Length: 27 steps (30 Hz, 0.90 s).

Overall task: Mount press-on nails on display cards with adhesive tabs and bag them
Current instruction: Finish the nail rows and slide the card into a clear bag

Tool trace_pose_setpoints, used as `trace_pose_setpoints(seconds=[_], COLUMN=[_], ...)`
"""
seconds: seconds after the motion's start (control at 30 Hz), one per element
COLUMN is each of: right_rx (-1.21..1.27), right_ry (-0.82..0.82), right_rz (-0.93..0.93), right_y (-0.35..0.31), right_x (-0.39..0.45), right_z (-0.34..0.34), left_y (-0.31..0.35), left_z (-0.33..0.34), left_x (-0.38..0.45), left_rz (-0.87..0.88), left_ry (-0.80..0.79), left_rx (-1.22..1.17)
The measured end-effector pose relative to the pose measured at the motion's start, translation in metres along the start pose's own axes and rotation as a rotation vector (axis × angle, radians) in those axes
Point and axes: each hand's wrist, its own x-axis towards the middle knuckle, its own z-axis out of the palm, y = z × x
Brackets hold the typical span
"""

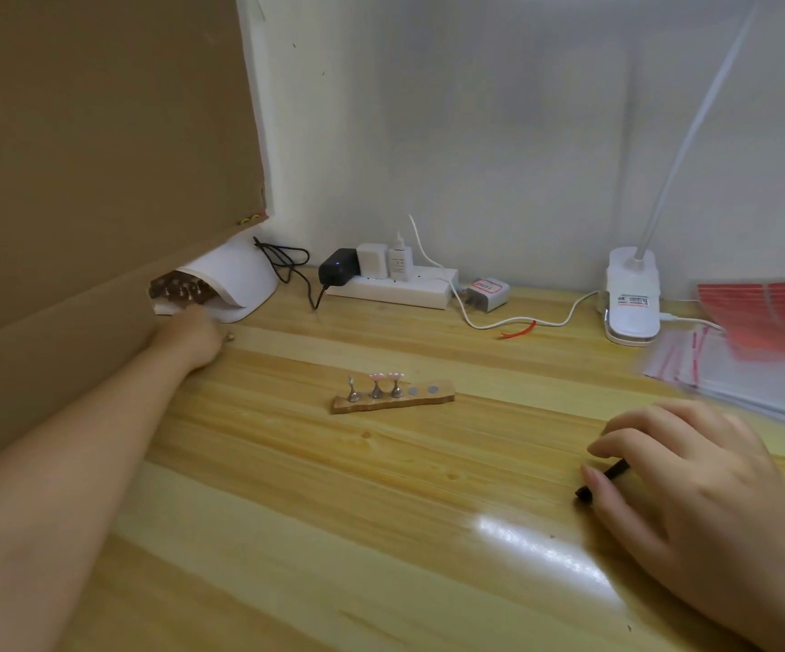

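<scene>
Nails (385, 376) sit near the middle of the counter (315, 501) — two pale pink ones, each on its own small metal stand along a short wooden strip (393, 400). A third stand at the left end of the strip looks bare, and two round spots at the right end carry no stand. Holding each nail up on a post keeps it off the wood and easy to pick off one at a time.

The person's left hand (193, 334) reaches far to the back left, to the mouth of a white curing lamp (228, 284) half hidden behind a cardboard sheet (99, 181). More stands seem to stand inside the lamp, so the reach is probably for another batch. The fingers are hidden from view, so its grip cannot be told.

The right hand (691, 491) rests low on the counter with its fingers curled round a thin dark stick (603, 480), likely a pen or picking tool kept ready while the other hand fetches.

Clear bags with red seal strips (710, 364) and a stack of red sheets (767, 317) lie at the right edge, beside the base of a white clip lamp (631, 298) — within reach for the bagging step, which has not begun here. A power strip (395, 287) lies along the back wall.
</scene>
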Motion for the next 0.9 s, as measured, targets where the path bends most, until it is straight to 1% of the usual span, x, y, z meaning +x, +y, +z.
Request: trace_pose_setpoints(seconds=[0.03, 0.1, 0.2, 0.33, 0.4, 0.47, 0.53, 0.57, 0.6, 0.67, 0.77, 0.83, 0.9], right_rx=[0.001, 0.006, 0.013, 0.022, 0.028, 0.028, 0.029, 0.03, 0.03, 0.028, 0.026, 0.03, 0.038], right_ry=[-0.001, -0.011, -0.021, -0.025, -0.026, -0.024, -0.02, -0.017, -0.016, -0.014, -0.007, -0.001, 0.003], right_rz=[0.001, 0.004, 0.01, 0.007, 0.0, -0.003, -0.005, -0.006, -0.006, -0.008, -0.011, -0.012, -0.011], right_y=[0.0, 0.001, 0.001, 0.001, 0.0, 0.0, 0.0, 0.0, 0.0, 0.001, 0.002, 0.003, 0.003], right_x=[0.0, 0.0, -0.001, -0.001, 0.0, 0.0, 0.0, 0.0, 0.0, 0.0, -0.002, -0.002, -0.002], right_z=[0.0, 0.001, 0.001, 0.0, -0.001, 0.0, 0.0, 0.001, 0.001, 0.002, 0.003, 0.004, 0.005], left_y=[0.004, 0.007, 0.004, -0.01, -0.02, -0.028, -0.035, -0.038, -0.039, -0.036, -0.018, -0.009, -0.003], left_z=[-0.001, -0.002, -0.002, 0.002, 0.003, -0.002, -0.014, -0.02, -0.026, -0.037, -0.046, -0.044, -0.033], left_x=[0.002, 0.005, 0.005, -0.002, -0.004, -0.005, -0.002, 0.0, 0.001, 0.005, 0.009, 0.012, 0.015], left_rz=[-0.008, -0.024, -0.036, 0.036, 0.064, 0.072, 0.041, 0.027, 0.029, 0.049, 0.015, -0.032, -0.124], left_ry=[-0.038, -0.048, 0.022, 0.09, 0.145, 0.223, 0.254, 0.255, 0.246, 0.183, -0.057, -0.184, -0.263], left_rx=[0.02, 0.05, 0.074, 0.018, -0.11, -0.301, -0.537, -0.603, -0.59, -0.369, -0.088, 0.01, 0.074])
